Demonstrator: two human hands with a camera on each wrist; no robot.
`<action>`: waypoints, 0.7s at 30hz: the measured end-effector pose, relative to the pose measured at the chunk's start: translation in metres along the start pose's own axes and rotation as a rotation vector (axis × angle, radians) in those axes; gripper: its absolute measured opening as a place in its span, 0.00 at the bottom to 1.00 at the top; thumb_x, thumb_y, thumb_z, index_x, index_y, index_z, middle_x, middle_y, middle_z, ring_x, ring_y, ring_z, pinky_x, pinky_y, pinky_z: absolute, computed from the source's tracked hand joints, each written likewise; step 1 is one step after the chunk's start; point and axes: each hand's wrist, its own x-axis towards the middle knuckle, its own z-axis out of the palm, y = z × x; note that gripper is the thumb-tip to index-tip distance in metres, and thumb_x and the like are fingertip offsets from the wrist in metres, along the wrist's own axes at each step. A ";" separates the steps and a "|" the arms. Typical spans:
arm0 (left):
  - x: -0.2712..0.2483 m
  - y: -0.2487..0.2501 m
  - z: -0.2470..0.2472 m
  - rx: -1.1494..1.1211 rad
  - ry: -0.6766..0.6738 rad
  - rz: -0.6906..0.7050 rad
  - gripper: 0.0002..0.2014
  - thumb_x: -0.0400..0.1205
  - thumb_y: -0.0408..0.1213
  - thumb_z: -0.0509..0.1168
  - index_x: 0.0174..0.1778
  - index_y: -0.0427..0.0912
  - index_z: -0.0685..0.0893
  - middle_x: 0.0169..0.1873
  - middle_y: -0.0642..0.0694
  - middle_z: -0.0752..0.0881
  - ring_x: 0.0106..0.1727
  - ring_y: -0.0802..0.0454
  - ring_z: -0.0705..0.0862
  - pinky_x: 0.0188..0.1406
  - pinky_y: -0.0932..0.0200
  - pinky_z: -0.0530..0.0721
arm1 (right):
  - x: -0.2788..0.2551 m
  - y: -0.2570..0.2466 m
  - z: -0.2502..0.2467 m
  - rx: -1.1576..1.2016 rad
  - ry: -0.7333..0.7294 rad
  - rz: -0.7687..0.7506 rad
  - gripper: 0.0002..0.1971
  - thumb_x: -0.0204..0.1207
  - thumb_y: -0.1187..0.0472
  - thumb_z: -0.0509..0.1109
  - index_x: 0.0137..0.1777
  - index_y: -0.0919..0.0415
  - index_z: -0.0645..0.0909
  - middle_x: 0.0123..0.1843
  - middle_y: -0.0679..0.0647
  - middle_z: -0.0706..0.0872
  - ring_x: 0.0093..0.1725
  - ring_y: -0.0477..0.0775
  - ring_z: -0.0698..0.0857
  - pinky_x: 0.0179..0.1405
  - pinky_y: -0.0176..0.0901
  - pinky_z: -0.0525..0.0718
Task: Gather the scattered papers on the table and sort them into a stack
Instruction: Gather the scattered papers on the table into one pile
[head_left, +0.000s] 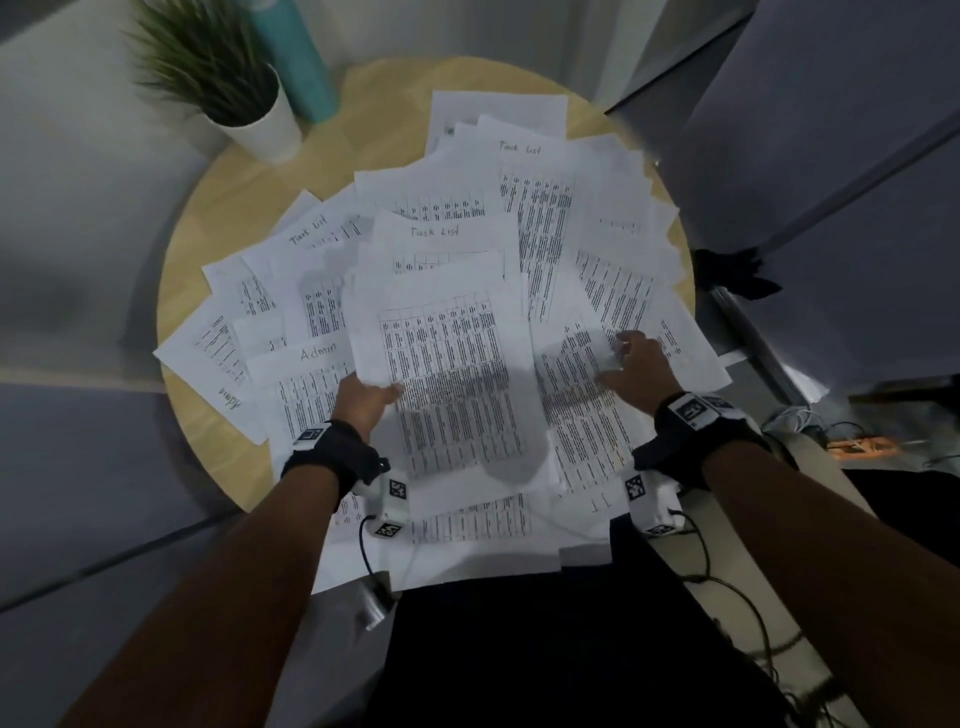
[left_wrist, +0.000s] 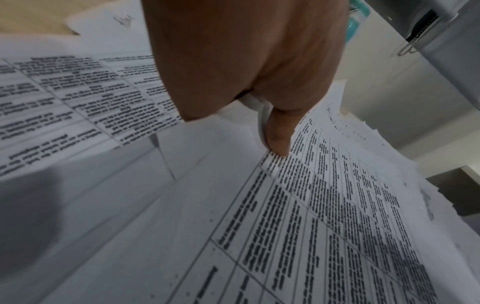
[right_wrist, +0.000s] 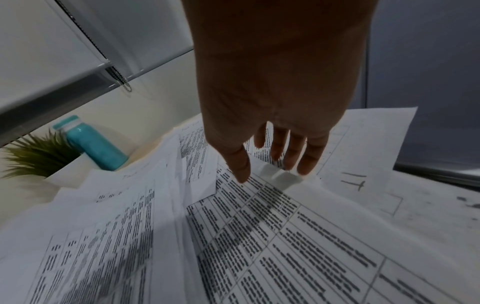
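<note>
— Gathering barely begun, then?
— Yes. Your left hand (head_left: 371, 400) pinches one lifted sheet (head_left: 441, 364); your right hand (head_left: 641, 371) hovers, fingers (right_wrist: 309, 156) released, over papers (head_left: 545, 208) strewn across the counter (head_left: 218, 218). No stack yet.

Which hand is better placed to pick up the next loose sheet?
Right, probably. The left hand is busy pinching the lifted printed sheet; the right hand holds nothing, its fingers spread just above an upturned paper corner.
</note>
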 end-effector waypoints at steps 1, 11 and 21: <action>0.000 0.000 -0.001 -0.005 -0.009 -0.009 0.22 0.81 0.28 0.72 0.72 0.31 0.79 0.68 0.37 0.83 0.70 0.42 0.79 0.67 0.54 0.73 | 0.002 -0.001 0.000 0.019 -0.014 -0.004 0.37 0.69 0.64 0.79 0.76 0.69 0.68 0.69 0.67 0.79 0.67 0.67 0.81 0.65 0.53 0.81; -0.006 0.010 0.001 -0.056 -0.057 -0.065 0.25 0.80 0.32 0.73 0.72 0.27 0.76 0.76 0.34 0.76 0.80 0.37 0.71 0.79 0.45 0.65 | 0.002 -0.029 -0.009 -0.121 0.075 -0.015 0.12 0.77 0.56 0.71 0.49 0.67 0.84 0.45 0.63 0.85 0.50 0.65 0.87 0.41 0.46 0.78; 0.000 0.015 0.005 -0.017 -0.004 -0.101 0.29 0.80 0.29 0.73 0.75 0.24 0.71 0.76 0.32 0.75 0.78 0.35 0.73 0.78 0.46 0.67 | 0.002 -0.012 -0.075 0.125 0.385 -0.072 0.16 0.80 0.56 0.66 0.62 0.64 0.82 0.57 0.64 0.88 0.57 0.65 0.86 0.56 0.54 0.83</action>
